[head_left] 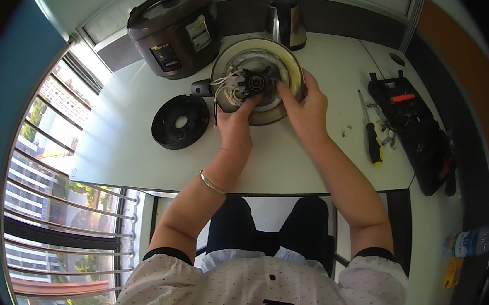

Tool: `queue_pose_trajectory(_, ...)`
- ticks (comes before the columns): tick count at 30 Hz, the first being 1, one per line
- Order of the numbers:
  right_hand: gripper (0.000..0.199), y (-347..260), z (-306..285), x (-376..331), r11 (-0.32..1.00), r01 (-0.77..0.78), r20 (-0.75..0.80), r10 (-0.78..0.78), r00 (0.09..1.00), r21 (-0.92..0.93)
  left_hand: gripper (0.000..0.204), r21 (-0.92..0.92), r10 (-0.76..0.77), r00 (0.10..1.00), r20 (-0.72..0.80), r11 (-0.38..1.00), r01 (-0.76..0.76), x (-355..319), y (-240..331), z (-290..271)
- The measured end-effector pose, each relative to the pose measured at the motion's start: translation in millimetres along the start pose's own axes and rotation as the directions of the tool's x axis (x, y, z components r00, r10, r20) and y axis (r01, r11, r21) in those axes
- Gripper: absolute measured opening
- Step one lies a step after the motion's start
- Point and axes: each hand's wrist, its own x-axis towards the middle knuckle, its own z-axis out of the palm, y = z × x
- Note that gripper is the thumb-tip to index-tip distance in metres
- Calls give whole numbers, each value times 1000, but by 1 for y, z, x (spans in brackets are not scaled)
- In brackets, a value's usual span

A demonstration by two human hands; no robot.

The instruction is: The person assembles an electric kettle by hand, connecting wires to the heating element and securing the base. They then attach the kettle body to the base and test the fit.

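While both my hands work at it, the upturned kettle (258, 81) lies mid-table at the far side, its round steel underside exposed, white wires and a black connector at the centre. My left hand (236, 123) pinches the wiring with curled fingertips; my right hand (303, 108) clasps the rim, fingers bent around it. Just left sits the removed black base cover (180, 121), a ring with a hole. Behind stands a dark rice cooker (175, 30), pale label on its front, lid shut. Right, a black-and-yellow screwdriver (371, 135) beside an open black tool case (417, 131).
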Motion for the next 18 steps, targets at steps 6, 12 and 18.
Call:
queue_pose_trajectory(6,50,-1,-3,1,993,-80,51,76,996,84,54,69,-3,1000,-10,998,4,0,2,-1)
queue_pose_trajectory(12,49,-3,-6,3,984,-155,90,148,985,83,56,100,-13,1000,-20,995,15,6,-2,-6)
queue_pose_trajectory(18,44,-12,-11,7,969,-208,117,193,974,133,55,102,-11,1000,-28,995,14,8,-6,-9)
